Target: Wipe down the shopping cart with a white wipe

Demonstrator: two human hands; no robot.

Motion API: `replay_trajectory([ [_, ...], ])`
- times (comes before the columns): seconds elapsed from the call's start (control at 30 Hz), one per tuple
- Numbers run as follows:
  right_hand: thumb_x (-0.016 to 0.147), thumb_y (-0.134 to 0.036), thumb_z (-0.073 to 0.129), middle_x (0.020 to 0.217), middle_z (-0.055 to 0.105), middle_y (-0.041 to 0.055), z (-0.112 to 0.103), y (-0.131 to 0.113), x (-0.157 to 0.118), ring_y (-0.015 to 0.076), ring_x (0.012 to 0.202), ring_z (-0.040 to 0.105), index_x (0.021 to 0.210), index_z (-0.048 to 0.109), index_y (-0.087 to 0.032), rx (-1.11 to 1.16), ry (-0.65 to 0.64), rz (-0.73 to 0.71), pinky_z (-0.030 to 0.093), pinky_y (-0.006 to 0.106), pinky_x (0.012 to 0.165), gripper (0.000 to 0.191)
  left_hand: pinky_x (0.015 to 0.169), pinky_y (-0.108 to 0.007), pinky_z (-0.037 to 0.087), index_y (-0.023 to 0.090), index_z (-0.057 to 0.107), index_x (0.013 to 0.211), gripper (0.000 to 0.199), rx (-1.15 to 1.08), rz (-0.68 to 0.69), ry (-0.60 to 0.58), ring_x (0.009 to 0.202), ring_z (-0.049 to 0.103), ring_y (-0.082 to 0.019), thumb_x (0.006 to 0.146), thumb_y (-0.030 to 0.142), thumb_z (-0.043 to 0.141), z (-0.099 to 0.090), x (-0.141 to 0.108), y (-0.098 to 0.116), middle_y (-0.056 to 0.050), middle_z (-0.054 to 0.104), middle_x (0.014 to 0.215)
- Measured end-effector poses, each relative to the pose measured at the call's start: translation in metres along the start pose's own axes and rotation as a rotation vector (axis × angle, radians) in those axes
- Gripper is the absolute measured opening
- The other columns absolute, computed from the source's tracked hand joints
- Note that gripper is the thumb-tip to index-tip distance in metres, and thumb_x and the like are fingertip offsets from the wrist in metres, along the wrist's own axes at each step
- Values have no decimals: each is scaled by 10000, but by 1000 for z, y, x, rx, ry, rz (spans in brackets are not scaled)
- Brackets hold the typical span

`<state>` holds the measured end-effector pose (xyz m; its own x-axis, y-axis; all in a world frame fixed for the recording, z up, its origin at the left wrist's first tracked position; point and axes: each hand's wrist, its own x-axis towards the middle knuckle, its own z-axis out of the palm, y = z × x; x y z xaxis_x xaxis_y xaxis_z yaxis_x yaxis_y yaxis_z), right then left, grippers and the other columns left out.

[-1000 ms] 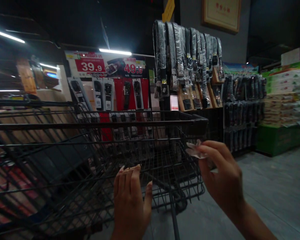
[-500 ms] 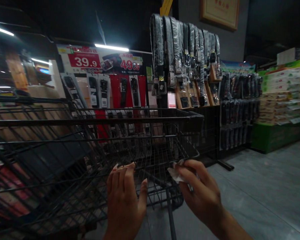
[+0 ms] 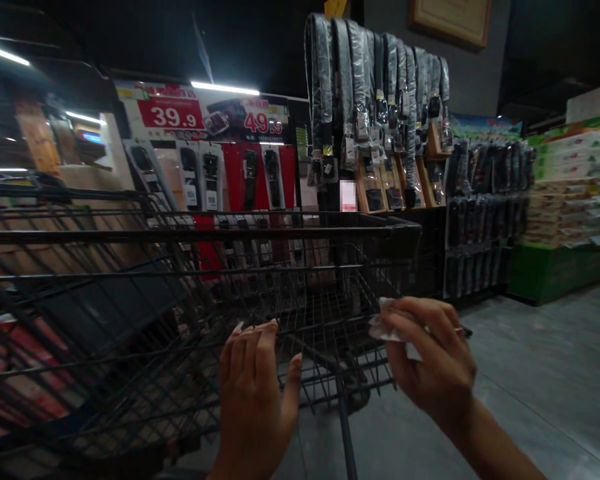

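While the right hand (image 3: 433, 363) pinched a crumpled, pale scrap (image 3: 383, 329) between thumb and fingers, part of that scrap lay hidden behind the fingertips, and whether it was paper or plastic could not be told. It was held up near the front corner of a black wire cart (image 3: 404, 241), to the right of the basket. The left hand (image 3: 255, 393) was spread, back upward, its fingers side by side and thumb apart; its fingertips bent out of sight against the wires, so contact with the cart was impossible to judge. Both forearms ran off the bottom edge, and the cart was cut off at the left. Its bars broke up a dark panel (image 3: 125, 300) and a blurred red-and-pink thing (image 3: 23, 373). Beyond hung plastic-wrapped belts (image 3: 325, 87), a price sign (image 3: 170, 117) with small, unreadable print, and a framed plaque (image 3: 453, 21) cropped by the top.
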<state>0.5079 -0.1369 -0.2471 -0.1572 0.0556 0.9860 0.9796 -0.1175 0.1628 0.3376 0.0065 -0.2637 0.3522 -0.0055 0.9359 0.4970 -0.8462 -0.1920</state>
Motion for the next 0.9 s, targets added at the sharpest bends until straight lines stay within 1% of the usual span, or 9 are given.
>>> replay_trajectory([
  [0.07,782,-26,579,934,610,74,-8,9,4,177,852,586,898,642,-161,-34,41,70,519,346,738,188,952,-488,424,87,432,1222,376,1,-9,-2,1062,510,-287,900,276,479,0,-1,1,-130,575,1009],
  [0.13,794,-29,585,955,598,66,-13,10,10,161,858,593,934,645,-170,-66,78,139,517,316,738,208,961,-494,419,69,439,1211,372,5,-22,-1,1086,498,-295,895,260,484,1,-2,2,-141,572,1017],
  [0.27,799,-15,597,987,579,64,-8,-5,17,148,914,587,1038,607,-166,-49,129,153,515,278,766,282,956,-493,427,75,449,1199,362,13,-38,-3,1088,494,-295,891,259,492,1,-3,3,-142,579,1024],
  [0.4,826,-28,557,1052,535,80,4,-22,11,149,974,556,1045,590,-148,70,-20,144,510,282,824,252,962,-497,424,93,450,1204,360,4,-39,-9,1080,508,-290,895,273,488,1,-3,2,-136,588,1027],
  [0.5,836,-96,537,1169,483,132,5,-31,4,196,1047,508,1128,572,-100,154,-153,154,502,344,859,294,953,-494,427,82,457,1195,356,6,-36,0,1079,505,-293,901,280,477,1,-2,2,-139,582,1026],
  [0.57,846,-120,522,1203,467,144,3,-34,2,210,1064,486,1131,569,-87,188,-197,146,496,363,860,291,957,-484,424,58,469,1176,352,10,-25,1,1073,502,-294,898,274,483,1,-2,3,-144,573,1020],
  [0.67,851,-71,518,1170,470,119,4,-34,-1,176,1022,495,1034,594,-109,142,-138,149,499,323,835,202,969,-483,414,36,474,1174,361,11,-29,-1,1080,494,-299,894,263,492,1,-2,4,-146,568,1016],
  [0.77,838,-25,514,1100,469,85,11,-34,-5,128,933,508,952,601,-133,88,-79,166,511,253,768,179,971,-480,416,34,472,1178,361,12,-31,2,1079,489,-293,896,260,485,0,-1,5,-145,569,1012],
  [0.9,851,-28,484,1062,465,64,20,-39,-12,101,874,528,1002,594,-156,116,-81,185,519,193,702,227,974,-465,420,40,472,1175,348,13,-31,7,1064,491,-274,900,253,476,0,-1,5,-141,570,1013],
])
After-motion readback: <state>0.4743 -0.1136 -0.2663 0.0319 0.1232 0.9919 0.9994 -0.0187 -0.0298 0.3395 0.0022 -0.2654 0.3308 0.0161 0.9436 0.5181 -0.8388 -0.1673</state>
